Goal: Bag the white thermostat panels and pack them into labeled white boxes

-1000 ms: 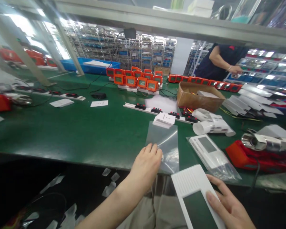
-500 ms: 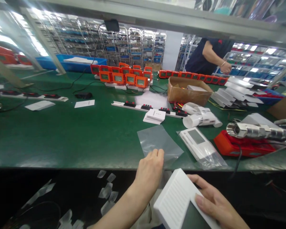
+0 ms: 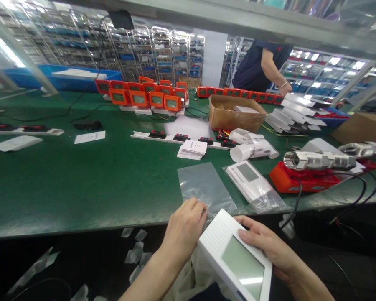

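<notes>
The long green-topped work table fills most of your view, both its ends cut off by the frame. Behind it stands a person in a dark short-sleeved shirt, head hidden by an overhead grey beam. Rows of orange-cased display units stand across the far middle, too small for their screens to be read. To their right is an open brown cardboard box, its contents mostly hidden by its walls. At the right a flat red device lies under a silver metal pipe fitting, with black cables trailing over the table edge. Your right hand is clasped around a white plastic device with a grey screen, held tilted below the table edge. Your thumb lies by the screen, the other fingers are hidden beneath, and the lower corner is cut off at the bottom. A clear flat plastic bag lies on the table just ahead of it, beside a second white device sealed in clear film. Your left hand has its fingertips at the flat bag's near edge. They curl out of sight, so I cannot tell whether they pinch the film or only touch it.
</notes>
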Action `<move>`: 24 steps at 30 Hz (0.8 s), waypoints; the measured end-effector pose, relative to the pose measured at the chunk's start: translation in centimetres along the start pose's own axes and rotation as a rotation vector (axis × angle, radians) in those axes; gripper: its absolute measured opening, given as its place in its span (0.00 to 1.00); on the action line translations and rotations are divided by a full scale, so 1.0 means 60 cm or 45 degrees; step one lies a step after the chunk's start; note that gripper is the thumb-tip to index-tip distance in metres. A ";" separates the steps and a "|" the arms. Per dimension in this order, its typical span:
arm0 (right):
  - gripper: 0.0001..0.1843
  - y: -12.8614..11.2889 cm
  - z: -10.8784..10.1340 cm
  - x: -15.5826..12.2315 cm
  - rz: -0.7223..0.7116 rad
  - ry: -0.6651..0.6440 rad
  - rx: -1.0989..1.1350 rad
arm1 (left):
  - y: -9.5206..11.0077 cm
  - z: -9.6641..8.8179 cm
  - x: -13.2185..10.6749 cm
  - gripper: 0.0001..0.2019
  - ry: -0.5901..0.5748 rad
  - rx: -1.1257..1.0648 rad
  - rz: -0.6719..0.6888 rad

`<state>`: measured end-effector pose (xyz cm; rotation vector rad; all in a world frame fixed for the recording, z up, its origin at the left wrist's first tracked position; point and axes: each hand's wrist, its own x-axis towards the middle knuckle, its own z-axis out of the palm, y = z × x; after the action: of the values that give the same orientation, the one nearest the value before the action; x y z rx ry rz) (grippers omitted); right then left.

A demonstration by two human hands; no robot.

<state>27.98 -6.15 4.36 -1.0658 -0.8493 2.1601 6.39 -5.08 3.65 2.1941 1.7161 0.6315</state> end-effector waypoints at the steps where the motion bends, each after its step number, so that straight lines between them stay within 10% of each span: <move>1: 0.22 -0.002 -0.003 -0.001 0.004 0.039 0.007 | -0.001 0.000 -0.003 0.05 0.012 -0.015 0.015; 14: 0.21 -0.014 0.004 0.001 0.069 0.017 -0.041 | -0.006 0.002 -0.013 0.04 0.198 -0.257 0.207; 24: 0.18 -0.018 -0.008 0.003 0.026 0.106 0.010 | -0.015 0.012 -0.033 0.07 0.069 -0.340 0.245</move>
<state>28.50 -5.18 4.88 -1.1568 -0.7945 2.1181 5.60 -6.74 2.29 2.1814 1.3619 0.9173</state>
